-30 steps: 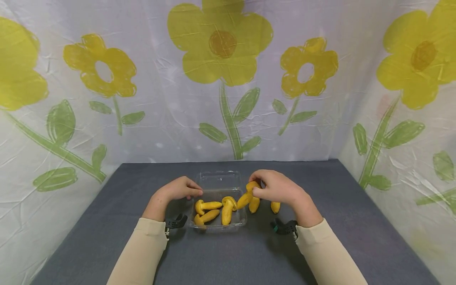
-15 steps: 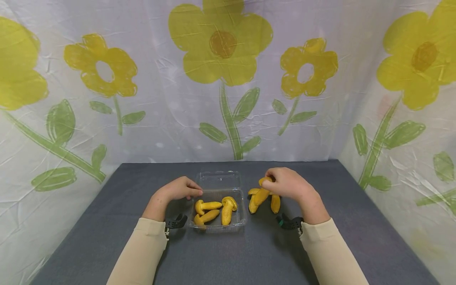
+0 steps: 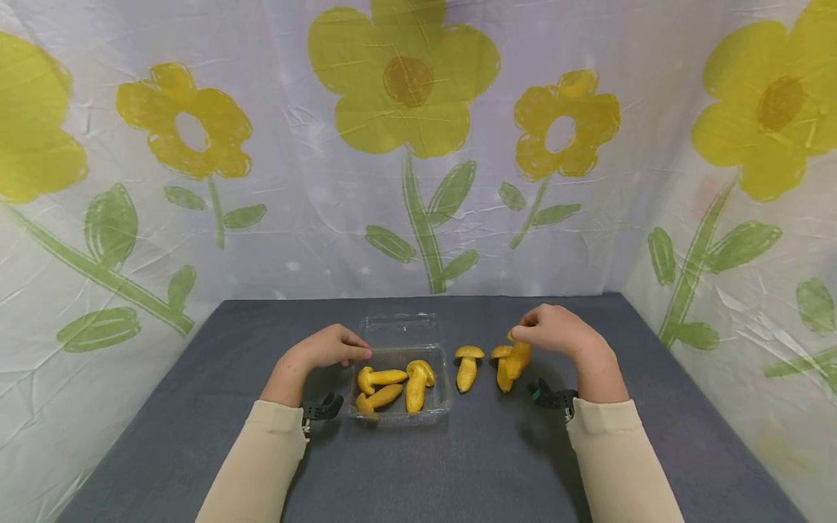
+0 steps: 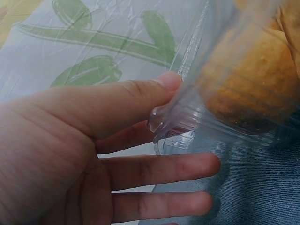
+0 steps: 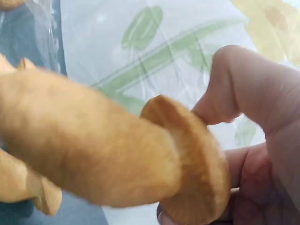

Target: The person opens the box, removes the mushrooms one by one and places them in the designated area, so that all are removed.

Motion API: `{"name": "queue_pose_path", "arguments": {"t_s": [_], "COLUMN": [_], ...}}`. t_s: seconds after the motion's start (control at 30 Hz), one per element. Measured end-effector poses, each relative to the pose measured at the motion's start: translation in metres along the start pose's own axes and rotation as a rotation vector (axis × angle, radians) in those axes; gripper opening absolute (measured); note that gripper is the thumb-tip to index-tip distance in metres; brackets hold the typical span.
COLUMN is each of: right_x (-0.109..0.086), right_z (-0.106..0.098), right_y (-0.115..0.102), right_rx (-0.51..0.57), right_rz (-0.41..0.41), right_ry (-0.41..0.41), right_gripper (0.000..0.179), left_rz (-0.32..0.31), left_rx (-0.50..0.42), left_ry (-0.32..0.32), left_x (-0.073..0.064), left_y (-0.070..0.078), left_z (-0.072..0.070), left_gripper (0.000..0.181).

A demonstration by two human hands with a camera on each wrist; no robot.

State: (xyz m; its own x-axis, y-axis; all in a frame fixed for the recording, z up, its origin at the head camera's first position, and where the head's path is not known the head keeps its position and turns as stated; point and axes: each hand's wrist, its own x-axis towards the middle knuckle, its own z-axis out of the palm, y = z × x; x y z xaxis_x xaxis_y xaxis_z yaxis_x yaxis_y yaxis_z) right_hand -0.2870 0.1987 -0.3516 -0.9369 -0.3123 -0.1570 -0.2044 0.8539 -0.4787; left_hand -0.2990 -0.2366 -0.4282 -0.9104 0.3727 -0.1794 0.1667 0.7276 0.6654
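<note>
My left hand (image 3: 332,346) pinches the rim of a clear plastic clamshell box (image 3: 408,419) at its left side; the left wrist view shows the thumb (image 4: 136,96) on the rim and two fingers stretched out below. Three yellow mushrooms lie inside the box, one of them a mushroom (image 3: 418,388) at its right side. My right hand (image 3: 562,334) holds a yellow mushroom (image 3: 519,359) by its cap, stem pointing down and left. Behind that stem, a second mushroom (image 3: 503,374) on the table is partly hidden. Another mushroom (image 3: 467,369) lies between it and the box.
The box's lid (image 3: 401,330) is folded back, away from the person. A dark grey cloth covers the table (image 3: 418,472). Flower-printed white sheeting (image 3: 314,240) rises behind the table and at both sides.
My right hand has carried its mushroom to the right, from the box's right edge past the mushroom lying nearest to the box. My left hand has stayed on the rim.
</note>
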Motion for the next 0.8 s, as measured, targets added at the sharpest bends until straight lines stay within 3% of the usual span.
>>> {"name": "queue_pose_path", "arguments": {"t_s": [0.5,0.8], "right_x": [0.006,0.011], "right_z": [0.004,0.011], "right_y": [0.036,0.051], "right_rx": [0.027,0.022], "right_rz": [0.219,0.262], "right_ry": [-0.087,-0.076], "right_gripper": [0.041,0.07], "left_rz": [0.003,-0.007], "left_rx": [0.0,-0.019], "left_ry": [0.0,-0.009], "left_x": [0.0,0.0], "left_y": [0.0,0.0], "left_z": [0.001,-0.001], "left_gripper": [0.031,0.031]}}
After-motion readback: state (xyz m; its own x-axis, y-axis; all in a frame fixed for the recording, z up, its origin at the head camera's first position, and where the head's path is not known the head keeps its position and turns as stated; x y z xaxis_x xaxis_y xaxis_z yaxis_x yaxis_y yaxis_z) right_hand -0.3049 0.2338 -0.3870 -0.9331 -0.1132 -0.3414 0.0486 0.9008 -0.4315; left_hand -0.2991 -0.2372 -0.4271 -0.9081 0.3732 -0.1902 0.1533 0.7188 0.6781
